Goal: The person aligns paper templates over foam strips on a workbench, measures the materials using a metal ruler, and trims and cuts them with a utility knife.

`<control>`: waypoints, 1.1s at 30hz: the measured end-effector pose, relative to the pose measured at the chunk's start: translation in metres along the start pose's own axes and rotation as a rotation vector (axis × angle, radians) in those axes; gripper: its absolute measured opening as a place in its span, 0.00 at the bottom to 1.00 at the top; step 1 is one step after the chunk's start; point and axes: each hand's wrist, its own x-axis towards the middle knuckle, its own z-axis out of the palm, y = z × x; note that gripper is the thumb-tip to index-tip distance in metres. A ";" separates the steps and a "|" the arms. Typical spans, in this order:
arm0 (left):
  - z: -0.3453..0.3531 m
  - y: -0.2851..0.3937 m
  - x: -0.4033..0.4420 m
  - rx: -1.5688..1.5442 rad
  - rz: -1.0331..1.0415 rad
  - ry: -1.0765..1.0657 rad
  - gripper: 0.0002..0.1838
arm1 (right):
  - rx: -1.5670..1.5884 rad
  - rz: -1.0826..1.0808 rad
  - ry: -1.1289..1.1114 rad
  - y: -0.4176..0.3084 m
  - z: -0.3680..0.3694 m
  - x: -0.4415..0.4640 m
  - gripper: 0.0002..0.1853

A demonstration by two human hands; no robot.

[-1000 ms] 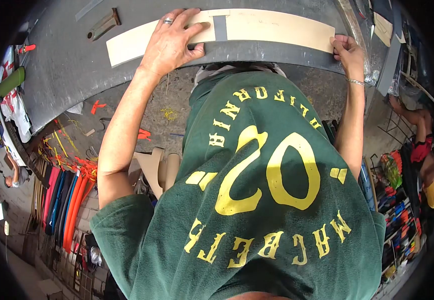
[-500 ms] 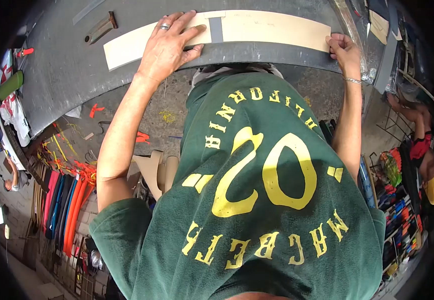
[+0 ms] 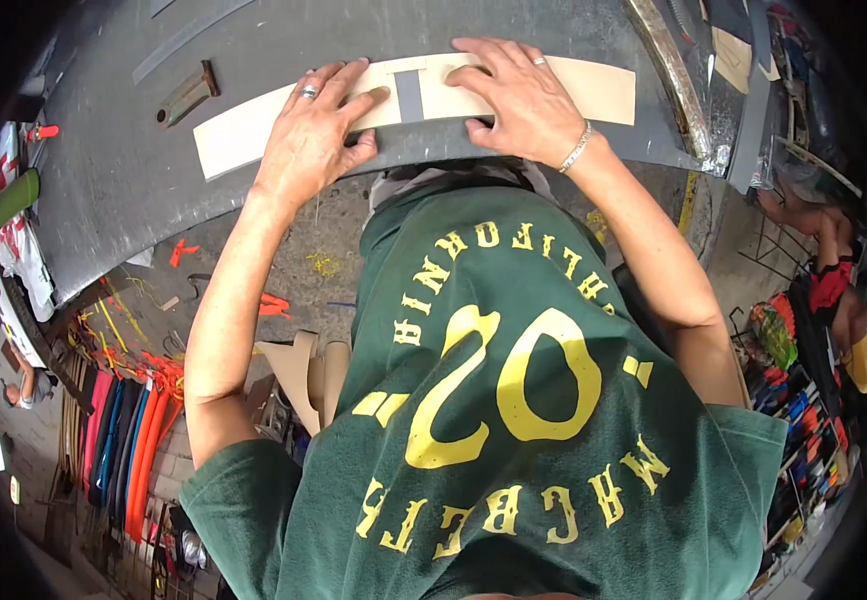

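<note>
A long, slightly curved cream strip [image 3: 604, 92], like card or pattern board, lies along the near edge of a dark grey table. A narrow grey rectangle [image 3: 410, 100] shows across its middle. To the left of this rectangle, my left hand [image 3: 319, 125] rests open on the strip, fingers spread and thumb by its near edge. My right hand [image 3: 524, 105] lies on the strip right of the rectangle, also open, with spread fingers across the surface and the thumb at the near edge. Both palms partly cover the strip.
A worn metal tool [image 3: 189, 93] lies on the table [image 3: 94, 190] at upper left. At the right stand a long metal bar [image 3: 672, 80] and a cream paper piece [image 3: 732, 60]. Rolled material [image 3: 319, 372] is below the table; coloured fabric rolls [image 3: 144, 450] hang lower left.
My right hand has let go of the strip's right end and moved left onto its face. My left hand stays on the strip. The whole view has shifted slightly.
</note>
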 end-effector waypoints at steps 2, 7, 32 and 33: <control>-0.001 0.002 0.001 0.002 -0.008 0.002 0.27 | -0.020 -0.025 -0.031 0.003 0.000 0.003 0.26; -0.002 -0.001 0.002 -0.017 0.003 -0.005 0.26 | -0.072 -0.069 -0.069 0.004 -0.004 0.009 0.27; 0.014 -0.004 -0.004 -0.059 0.020 0.108 0.20 | -0.131 -0.046 -0.220 -0.029 -0.004 0.014 0.31; 0.017 -0.005 -0.005 -0.068 0.023 0.118 0.21 | -0.118 -0.031 -0.194 -0.035 -0.003 0.015 0.33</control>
